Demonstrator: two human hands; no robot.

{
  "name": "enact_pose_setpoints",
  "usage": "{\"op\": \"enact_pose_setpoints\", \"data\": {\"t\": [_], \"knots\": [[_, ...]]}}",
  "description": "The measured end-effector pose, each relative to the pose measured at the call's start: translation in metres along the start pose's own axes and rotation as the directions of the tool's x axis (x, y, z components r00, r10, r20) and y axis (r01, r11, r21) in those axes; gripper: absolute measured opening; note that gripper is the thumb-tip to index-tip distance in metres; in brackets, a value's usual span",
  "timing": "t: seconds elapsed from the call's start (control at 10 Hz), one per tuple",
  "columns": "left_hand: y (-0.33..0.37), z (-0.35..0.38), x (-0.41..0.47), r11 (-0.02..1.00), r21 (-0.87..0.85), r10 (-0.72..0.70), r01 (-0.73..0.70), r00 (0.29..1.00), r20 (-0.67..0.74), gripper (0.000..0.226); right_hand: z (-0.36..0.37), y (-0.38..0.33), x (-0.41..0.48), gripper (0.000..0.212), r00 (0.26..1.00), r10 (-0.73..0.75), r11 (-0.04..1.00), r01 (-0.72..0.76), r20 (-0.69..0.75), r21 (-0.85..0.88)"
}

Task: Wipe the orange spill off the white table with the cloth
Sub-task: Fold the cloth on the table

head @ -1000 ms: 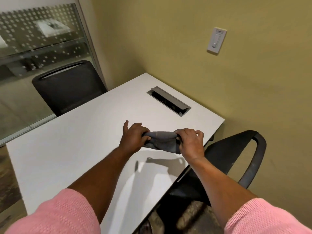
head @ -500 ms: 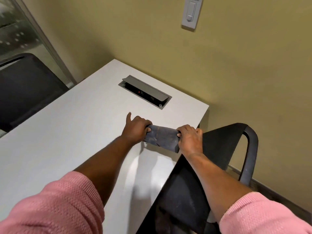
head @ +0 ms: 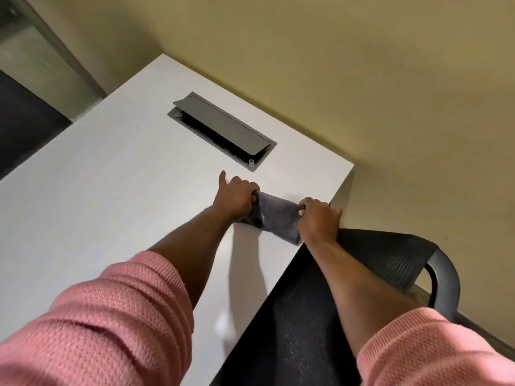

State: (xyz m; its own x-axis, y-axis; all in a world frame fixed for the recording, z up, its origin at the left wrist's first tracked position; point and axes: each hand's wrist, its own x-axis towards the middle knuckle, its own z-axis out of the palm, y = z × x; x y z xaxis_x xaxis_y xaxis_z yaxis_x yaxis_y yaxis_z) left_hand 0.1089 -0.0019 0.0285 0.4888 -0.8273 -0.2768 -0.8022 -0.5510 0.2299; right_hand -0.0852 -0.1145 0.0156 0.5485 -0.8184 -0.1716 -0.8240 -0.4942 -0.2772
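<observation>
- Upper left of the frame: glass partition (head: pixel 41 59) with a grey frame, dark chair back (head: pixel 19 121) below it, both cut off by the edge.
- Lower left: pink knit sleeve (head: pixel 106 324) pushed up the forearm, bare left arm stretched diagonally up toward the centre, low over the white table (head: pixel 97 190).
- Centre, above the hands: grey cable hatch (head: pixel 223 129) sunk into the tabletop, flap tilted open, near the left index finger but apart from it.
- Just below centre: left hand (head: pixel 235 200) knuckles up, fingers curled tight around the left end of the cloth (head: pixel 274 215), index finger pointed straight out toward the hatch.
- Between the hands: dark grey cloth, folded into a thick band and pulled taut, down at the tabletop close to the table's right edge; contact with the surface not clear.
- Right of centre: right hand (head: pixel 317 220) closed fist-like over the cloth's right end, knuckles up, wrist bent over the table's edge.
- Lower right: right forearm angled up from a second pink sleeve, crossing above a black mesh chair (head: pixel 390 254) tucked beside the table.
- No orange mark discernible on the visible tabletop.
</observation>
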Motion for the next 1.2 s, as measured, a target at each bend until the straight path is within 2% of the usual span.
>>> {"op": "enact_pose_setpoints", "data": {"t": [0.2,0.4,0.5,0.7,1.0,1.2], "knots": [[0.002,0.015,0.045,1.0,0.009,-0.009,0.009,0.998,-0.066,0.035,0.007,0.005,0.034,0.031,0.999,-0.022,0.996,0.024,0.026,-0.081],[0.012,0.029,0.056,1.0,-0.028,0.004,-0.008,0.991,-0.137,0.042,0.021,0.01,0.046,0.034,0.999,-0.034,0.998,0.035,0.021,-0.06],[0.018,0.05,0.045,0.996,-0.075,0.032,-0.044,0.989,-0.146,0.051,0.036,0.007,0.043,0.055,0.996,-0.073,0.997,0.073,0.051,-0.01],[0.02,0.087,0.032,0.996,-0.088,0.019,-0.021,1.0,-0.019,0.07,0.061,0.006,0.035,0.081,0.968,-0.167,0.969,0.196,0.187,-0.151],[0.016,0.091,0.043,0.999,-0.041,0.039,-0.035,0.995,0.096,0.072,0.068,0.009,0.039,0.083,0.954,-0.128,0.965,0.183,0.269,-0.187],[0.022,0.063,0.015,0.997,-0.071,0.025,-0.019,0.996,0.089,0.072,0.042,-0.001,0.023,0.09,0.957,-0.18,0.96,0.222,0.229,-0.173]]}}
